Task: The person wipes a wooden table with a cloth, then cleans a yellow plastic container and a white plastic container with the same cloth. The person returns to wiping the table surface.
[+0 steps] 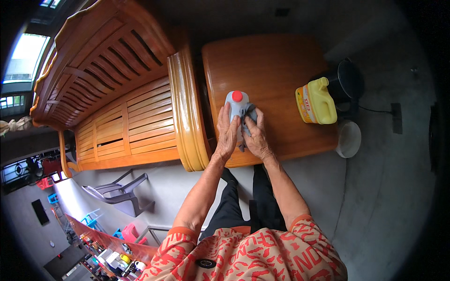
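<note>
A white bottle [234,99] with a red cap stands near the left side of a brown wooden table [276,61]. Wrapped against the bottle's left side, my left hand [227,131] grips it. My right hand [255,134] presses a crumpled grey cloth [247,112] to the bottle's right side. Part of the cloth hangs down between the two hands. The lower part of the bottle is mostly hidden by my fingers.
A yellow jug [321,103] with a handle stands on the table's right side. Beyond that edge are a dark round container [350,78] and a white bucket [349,139]. A slatted wooden bench [126,126] adjoins the table's left; a grey plastic chair [124,194] stands below it.
</note>
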The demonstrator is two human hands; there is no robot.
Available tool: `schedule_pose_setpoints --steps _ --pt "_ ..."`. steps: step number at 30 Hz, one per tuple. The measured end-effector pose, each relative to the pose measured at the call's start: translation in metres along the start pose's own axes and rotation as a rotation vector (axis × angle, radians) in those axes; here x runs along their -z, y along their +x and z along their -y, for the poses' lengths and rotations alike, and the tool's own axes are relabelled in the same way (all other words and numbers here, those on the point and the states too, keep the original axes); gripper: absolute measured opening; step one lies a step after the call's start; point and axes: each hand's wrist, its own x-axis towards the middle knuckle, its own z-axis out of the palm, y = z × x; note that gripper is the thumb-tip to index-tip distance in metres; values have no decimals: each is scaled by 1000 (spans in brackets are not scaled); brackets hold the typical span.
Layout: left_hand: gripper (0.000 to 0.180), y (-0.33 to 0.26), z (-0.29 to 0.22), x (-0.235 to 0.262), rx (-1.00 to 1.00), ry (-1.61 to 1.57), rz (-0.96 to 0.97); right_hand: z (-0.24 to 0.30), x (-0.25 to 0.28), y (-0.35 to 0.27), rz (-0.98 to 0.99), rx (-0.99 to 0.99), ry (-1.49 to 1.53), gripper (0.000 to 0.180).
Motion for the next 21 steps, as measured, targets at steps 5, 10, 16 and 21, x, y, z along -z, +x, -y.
schedule_pose_setpoints --steps 5,10,16,21 --pt "63 4 4 2 41 -23 14 11 2 -9 104 47 -70 39" --pt "62 4 0 -3 25 -35 -27 12 12 -14 158 82 -59 37" --pt "61 4 12 -7 28 -10 -152 12 30 -9 301 28 120 29" --pt "66 21 1 9 190 174 -154 2 27 -21 163 -204 523 30"
